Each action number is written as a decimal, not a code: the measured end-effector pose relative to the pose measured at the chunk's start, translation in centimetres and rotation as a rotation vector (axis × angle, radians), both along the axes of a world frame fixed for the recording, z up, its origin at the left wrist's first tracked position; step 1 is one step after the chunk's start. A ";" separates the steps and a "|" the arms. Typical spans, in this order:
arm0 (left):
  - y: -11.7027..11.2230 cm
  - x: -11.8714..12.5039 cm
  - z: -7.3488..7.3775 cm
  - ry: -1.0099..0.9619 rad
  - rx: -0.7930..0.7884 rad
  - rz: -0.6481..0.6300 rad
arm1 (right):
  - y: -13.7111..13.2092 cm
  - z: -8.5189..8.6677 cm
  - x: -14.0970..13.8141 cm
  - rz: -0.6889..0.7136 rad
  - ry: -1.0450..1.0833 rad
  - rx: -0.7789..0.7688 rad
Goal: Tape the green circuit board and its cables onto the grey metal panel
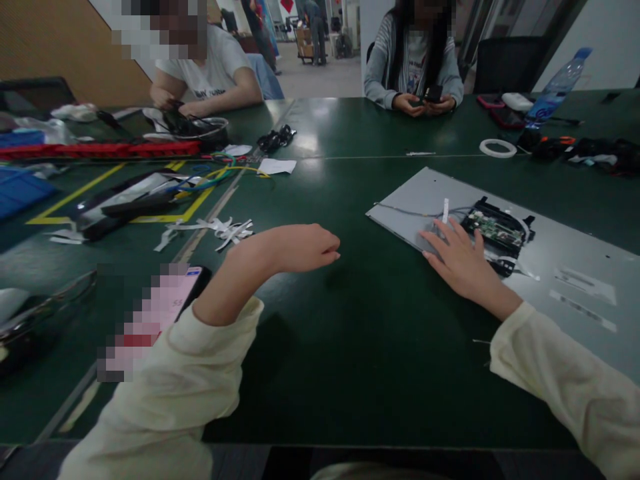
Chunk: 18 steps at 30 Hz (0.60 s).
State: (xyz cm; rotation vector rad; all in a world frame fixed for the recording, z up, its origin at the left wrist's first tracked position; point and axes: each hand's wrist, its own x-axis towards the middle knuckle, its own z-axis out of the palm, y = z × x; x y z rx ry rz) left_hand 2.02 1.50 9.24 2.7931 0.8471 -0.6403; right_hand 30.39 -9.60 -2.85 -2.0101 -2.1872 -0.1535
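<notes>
My right hand (pixel 457 257) lies flat, fingers spread, on the near left edge of a grey metal panel (pixel 560 250) on the green table (pixel 350 347). Its fingertips touch a thin cable beside a green circuit board in a black frame (pixel 497 230). A white strip (pixel 445 209) stands just above the fingers. My left hand (pixel 295 247) hovers over the bare table to the left of the panel, fingers loosely curled with nothing visible in them. Both arms wear cream sleeves.
Scraps of white tape (pixel 220 230), coloured wires (pixel 220 172) and a dark device (pixel 125 203) lie at left inside yellow floor-tape lines. A tape roll (pixel 497 148), a water bottle (pixel 557 87) and phones sit at far right. Two people sit across the table.
</notes>
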 end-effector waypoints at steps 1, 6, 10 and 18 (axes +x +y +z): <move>-0.3 0.2 0.0 -0.014 -0.039 -0.014 | 0.2 -0.2 0.7 -0.035 -0.009 0.009; -2.6 1.5 0.2 -0.046 -0.266 -0.106 | 1.0 -1.1 4.5 -0.220 -0.029 0.038; -4.9 2.7 -0.4 -0.009 -0.390 -0.192 | 1.6 -1.6 8.0 -0.365 -0.008 0.049; -6.1 3.7 -2.5 0.087 -0.344 -0.227 | 2.0 -2.3 14.5 -0.550 0.036 0.041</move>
